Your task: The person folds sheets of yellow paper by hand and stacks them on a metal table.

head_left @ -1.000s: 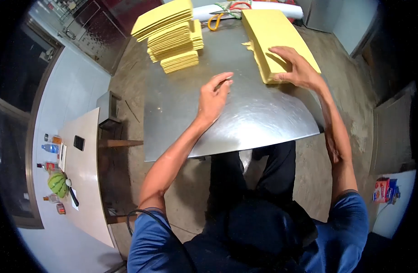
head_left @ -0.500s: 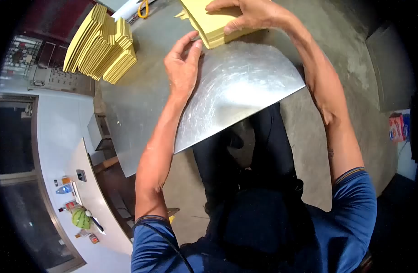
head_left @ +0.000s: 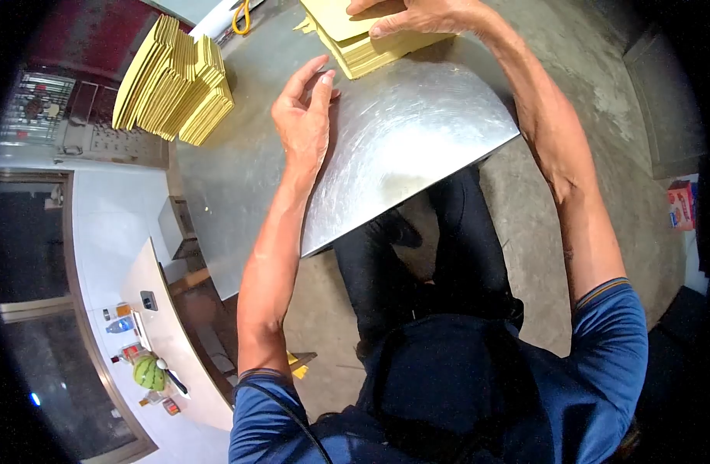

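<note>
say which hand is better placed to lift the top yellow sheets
Probably the right hand: it reaches over the yellow sheet stack, thumb at its upper front edge, while the left hand is beside the near corner, gripping none of it.

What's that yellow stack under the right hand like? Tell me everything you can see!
The yellow stack is a thick block of many thin layers that look like paper. Its top is plain, and lines show along its near side, where the upper layers look slightly parted. A ragged scrap sticks out at the left. It lies on the shiny metal table, its far part cut off by the picture. The right hand seems to touch it; the left hand is close by.
</note>
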Motion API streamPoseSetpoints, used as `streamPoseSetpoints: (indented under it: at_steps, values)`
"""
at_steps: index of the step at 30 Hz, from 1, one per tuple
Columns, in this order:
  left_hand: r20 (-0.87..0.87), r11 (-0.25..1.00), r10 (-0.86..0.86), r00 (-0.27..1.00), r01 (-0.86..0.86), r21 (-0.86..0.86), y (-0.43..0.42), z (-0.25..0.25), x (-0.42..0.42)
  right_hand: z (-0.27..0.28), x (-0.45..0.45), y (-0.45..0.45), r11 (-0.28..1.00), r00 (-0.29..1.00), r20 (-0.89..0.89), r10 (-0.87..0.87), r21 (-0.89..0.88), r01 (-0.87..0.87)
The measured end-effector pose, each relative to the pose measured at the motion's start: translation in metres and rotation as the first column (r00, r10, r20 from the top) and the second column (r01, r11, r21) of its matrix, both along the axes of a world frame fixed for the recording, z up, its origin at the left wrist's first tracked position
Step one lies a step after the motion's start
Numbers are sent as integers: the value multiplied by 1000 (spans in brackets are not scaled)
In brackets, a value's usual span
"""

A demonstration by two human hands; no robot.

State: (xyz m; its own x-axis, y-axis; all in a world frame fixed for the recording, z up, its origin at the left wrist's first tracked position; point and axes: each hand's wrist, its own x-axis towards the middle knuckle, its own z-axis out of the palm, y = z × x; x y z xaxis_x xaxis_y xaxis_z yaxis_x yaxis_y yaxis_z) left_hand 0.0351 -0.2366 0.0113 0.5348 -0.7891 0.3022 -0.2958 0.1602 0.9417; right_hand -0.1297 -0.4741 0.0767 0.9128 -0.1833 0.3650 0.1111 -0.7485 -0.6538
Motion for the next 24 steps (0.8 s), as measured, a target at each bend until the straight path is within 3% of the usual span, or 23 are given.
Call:
streamPoseSetpoints:
  at_steps: [2,5,6,8,9,13,16,17,20,21,24]
  values:
    - [20,995,-13,1000,15,-101,-8,-8,12,4,0,-3,992,998,-57,4,124,3]
    - [444,970,45,895,66,-232,-33,8,27,3,1,-5,978,996,-88,19,209,0]
    - [453,974,4,891,99,-204,-42,11,31,1,3,-6,976,996,-88,25,220,-5]
    - [472,975,-76,878,164,-148,-58,15,38,-21,18,-17,997,998,50,-27,77,23]
    - [226,967,-139,964,181,-180,-65,12,33,-23,19,-17,998,994,105,-26,51,21]
    - [14,947,-139,990,138,-291,-84,-1,35,-24,19,-16,996,983,158,-91,8,90]
    - [10,949,-110,994,108,-295,-84,-3,35,-16,11,4,996,967,253,-16,86,-7]
    - [88,946,-74,993,97,-308,-84,-5,35,-14,10,8,991,952,305,24,121,-63]
    - [124,955,-39,991,74,-288,-81,-5,33,-25,14,-1,980,959,239,151,-165,-113]
    - [156,973,-6,988,42,-229,-77,0,29,-25,14,-1,988,976,156,151,-40,-146]
    - [128,973,-50,991,77,-216,-78,-5,35,-27,13,-3,969,980,185,66,-248,-18]
